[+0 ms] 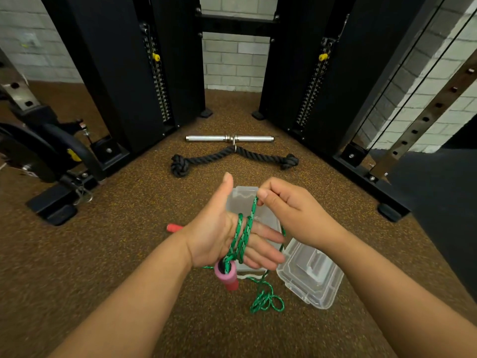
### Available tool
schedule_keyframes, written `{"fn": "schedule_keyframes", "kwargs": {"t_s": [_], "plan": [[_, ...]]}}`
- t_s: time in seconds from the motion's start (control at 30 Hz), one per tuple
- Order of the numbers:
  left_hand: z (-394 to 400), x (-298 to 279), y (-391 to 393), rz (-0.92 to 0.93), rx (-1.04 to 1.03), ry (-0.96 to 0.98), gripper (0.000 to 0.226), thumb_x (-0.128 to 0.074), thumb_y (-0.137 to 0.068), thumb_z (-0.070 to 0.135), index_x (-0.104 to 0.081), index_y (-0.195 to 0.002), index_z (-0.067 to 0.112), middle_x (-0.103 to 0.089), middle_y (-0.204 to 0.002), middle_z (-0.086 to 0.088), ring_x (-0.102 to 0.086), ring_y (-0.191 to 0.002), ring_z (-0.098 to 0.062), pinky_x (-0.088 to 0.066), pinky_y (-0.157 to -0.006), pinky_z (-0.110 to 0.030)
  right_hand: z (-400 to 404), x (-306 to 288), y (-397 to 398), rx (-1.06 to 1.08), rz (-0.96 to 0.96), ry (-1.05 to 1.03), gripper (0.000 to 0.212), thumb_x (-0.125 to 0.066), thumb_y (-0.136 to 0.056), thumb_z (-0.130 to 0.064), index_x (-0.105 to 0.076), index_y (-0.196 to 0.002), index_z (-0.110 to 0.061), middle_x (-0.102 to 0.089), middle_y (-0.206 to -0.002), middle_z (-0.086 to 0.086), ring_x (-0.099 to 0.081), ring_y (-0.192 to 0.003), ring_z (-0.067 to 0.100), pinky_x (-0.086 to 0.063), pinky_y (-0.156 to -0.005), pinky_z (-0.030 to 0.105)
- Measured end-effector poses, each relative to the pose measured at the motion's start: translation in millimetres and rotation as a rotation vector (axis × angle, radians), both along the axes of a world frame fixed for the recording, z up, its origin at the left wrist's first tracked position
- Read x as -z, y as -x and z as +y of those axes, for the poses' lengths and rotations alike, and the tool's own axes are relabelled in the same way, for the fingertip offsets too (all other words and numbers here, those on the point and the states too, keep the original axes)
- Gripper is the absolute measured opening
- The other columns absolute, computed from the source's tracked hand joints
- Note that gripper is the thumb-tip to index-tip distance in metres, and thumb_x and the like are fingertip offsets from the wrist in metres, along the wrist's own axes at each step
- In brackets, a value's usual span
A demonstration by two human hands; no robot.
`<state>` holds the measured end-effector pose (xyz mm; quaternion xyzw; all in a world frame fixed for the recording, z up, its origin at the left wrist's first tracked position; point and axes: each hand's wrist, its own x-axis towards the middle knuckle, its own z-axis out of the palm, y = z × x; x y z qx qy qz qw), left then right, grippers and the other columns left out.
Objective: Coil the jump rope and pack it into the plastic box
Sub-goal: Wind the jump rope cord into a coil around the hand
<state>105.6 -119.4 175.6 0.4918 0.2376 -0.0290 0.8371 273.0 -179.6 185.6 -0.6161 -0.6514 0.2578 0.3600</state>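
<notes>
A green jump rope [244, 236] is wound in a few turns around the palm of my left hand [216, 228], which is held flat with fingers straight and thumb up. One red handle [227, 275] hangs below that hand. My right hand [289, 208] pinches the rope just above the palm. Loose rope [265, 299] lies in a tangle on the floor. The second red handle [173, 227] lies on the floor, partly hidden by my left wrist. The clear plastic box [245, 196] stands open on the floor behind my hands.
The box's clear lid [309, 277] lies on the brown floor at the right. Farther off lie a black knotted rope attachment [232, 158] and a metal bar [229, 138]. Black machine columns [124, 73] stand on both sides, with a bike frame [46, 161] at left.
</notes>
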Motion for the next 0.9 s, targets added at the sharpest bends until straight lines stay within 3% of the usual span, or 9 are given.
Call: {"fn": "schedule_keyframes", "kwargs": {"t_s": [0.1,0.17,0.23,0.37,0.43,0.53,0.63,0.77,0.9], "plan": [[-2.3,-0.9,0.4,-0.045,0.118,0.031,0.100,-0.020,-0.075,0.080,-0.067,-0.106,-0.003,-0.075,-0.084,-0.016,-0.072,-0.076,-0.027,-0.052,-0.071,-0.031,2.0,10.7,-4.8,0.016,0.043,0.052,0.023,-0.048,-0.096,-0.031,-0.059,-0.076,-0.026,-0.058,-0.073,-0.016,-0.052,-0.069,-0.002,-0.043,-0.070,0.024],[-5.1,-3.1,1.3,-0.063,0.104,0.045,0.067,-0.038,-0.085,0.059,-0.068,-0.104,0.002,-0.076,-0.080,-0.013,-0.073,-0.071,-0.022,-0.055,-0.067,-0.027,2.9,19.6,-2.3,0.015,0.126,0.076,0.027,-0.049,-0.096,-0.030,-0.057,-0.070,-0.031,-0.056,-0.069,-0.017,-0.050,-0.068,0.001,-0.042,-0.071,0.028],[-7.3,-3.7,2.6,-0.073,0.048,0.043,0.045,-0.044,-0.090,0.043,-0.071,-0.100,0.008,-0.076,-0.076,-0.010,-0.073,-0.068,-0.019,-0.057,-0.067,-0.026,3.9,29.6,1.4,0.009,0.225,0.107,0.031,-0.049,-0.097,-0.029,-0.056,-0.066,-0.030,-0.052,-0.065,-0.015,-0.048,-0.065,0.004,-0.041,-0.067,0.030],[-4.3,-7.9,6.5,-0.073,-0.247,-0.009,0.035,-0.050,-0.084,0.037,-0.077,-0.079,0.015,-0.069,-0.055,-0.004,-0.067,-0.048,-0.014,-0.055,-0.052,-0.022,3.6,42.8,2.3,0.005,0.292,0.183,0.042,-0.048,-0.092,-0.048,-0.061,-0.076,-0.012,-0.050,-0.062,-0.008,-0.045,-0.061,0.008,-0.040,-0.059,0.039],[2.3,-10.3,11.8,-0.120,-0.413,0.020,0.034,-0.050,-0.085,0.033,-0.077,-0.076,0.015,-0.064,-0.048,0.000,-0.062,-0.041,-0.011,-0.051,-0.045,-0.020,0.9,46.2,-0.1,0.038,0.259,0.208,0.032,-0.045,-0.095,-0.042,-0.064,-0.076,-0.023,-0.041,-0.052,-0.015,-0.036,-0.049,0.005,-0.032,-0.049,0.027],[12.2,-12.7,18.7,-0.207,-0.605,0.098,0.034,-0.046,-0.093,0.030,-0.076,-0.086,0.013,-0.062,-0.047,0.003,-0.059,-0.040,-0.007,-0.049,-0.043,-0.017,-3.5,49.9,2.0,0.035,0.183,0.236,0.031,-0.043,-0.098,-0.033,-0.065,-0.077,-0.028,-0.036,-0.054,-0.005,-0.032,-0.049,0.012,-0.028,-0.052,0.030],[15.4,-11.7,19.6,-0.254,-0.740,0.131,0.033,-0.044,-0.097,0.028,-0.070,-0.107,0.012,-0.073,-0.065,0.001,-0.068,-0.054,-0.007,-0.055,-0.051,-0.017,-8.3,51.3,9.0,-0.032,0.019,0.257,0.028,-0.044,-0.098,-0.035,-0.064,-0.080,-0.028,-0.042,-0.056,-0.003,-0.038,-0.051,0.013,-0.033,-0.055,0.032],[18.3,-5.6,14.4,-0.272,-0.833,0.132,0.035,-0.038,-0.100,0.024,-0.057,-0.125,0.008,-0.071,-0.114,-0.009,-0.070,-0.098,-0.014,-0.057,-0.082,-0.024,-13.6,43.3,15.1,-0.075,-0.064,0.255,0.029,-0.044,-0.097,-0.039,-0.064,-0.081,-0.026,-0.048,-0.046,-0.014,-0.040,-0.045,0.005,-0.032,-0.053,0.029],[19.3,-1.0,9.5,-0.165,-0.836,0.026,0.042,-0.037,-0.100,0.026,-0.046,-0.135,0.005,-0.065,-0.124,-0.013,-0.065,-0.110,-0.020,-0.053,-0.093,-0.031,-19.1,26.3,24.5,-0.215,-0.234,0.158,0.030,-0.045,-0.096,-0.042,-0.064,-0.080,-0.025,-0.052,-0.053,-0.019,-0.049,-0.054,-0.001,-0.035,-0.055,0.019]]}}
